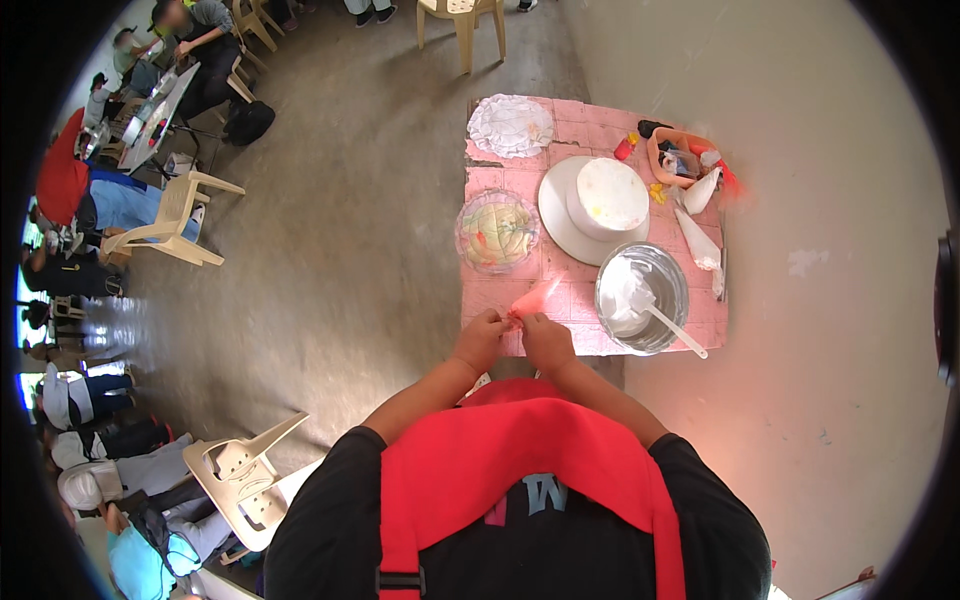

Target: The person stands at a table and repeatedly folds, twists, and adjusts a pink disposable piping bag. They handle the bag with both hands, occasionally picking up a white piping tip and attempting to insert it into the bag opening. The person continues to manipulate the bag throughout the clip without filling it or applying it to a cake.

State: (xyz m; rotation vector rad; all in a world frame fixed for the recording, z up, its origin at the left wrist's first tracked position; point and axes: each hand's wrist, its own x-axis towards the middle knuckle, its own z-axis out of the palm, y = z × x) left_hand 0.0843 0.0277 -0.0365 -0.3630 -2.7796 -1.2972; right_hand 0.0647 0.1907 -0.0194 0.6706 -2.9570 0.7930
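Observation:
Close to the table's near edge, a small piping bag (537, 297) with reddish-orange filling points up and away to the right. My left hand (482, 338) pinches its gathered end. Beside it, my right hand (547, 340) grips the same end, fingers closed. Beyond the hands stands a round white-frosted cake (608, 198) on a white turntable (562, 232). To the right of my hands is a metal mixing bowl (683, 300) of white icing, with a white spatula (678, 331) leaning over its rim. A clear scalloped dish (497, 232) with pale, color-streaked contents lies left of the cake.
The pink table (590, 300) meets a pale wall at right. Two filled white piping bags (699, 240) and an orange basket (683, 160) line its right side. A small red bottle (626, 147) and crumpled white cloth (510, 126) are farther back. Plastic chairs (180, 215) and people occupy the left.

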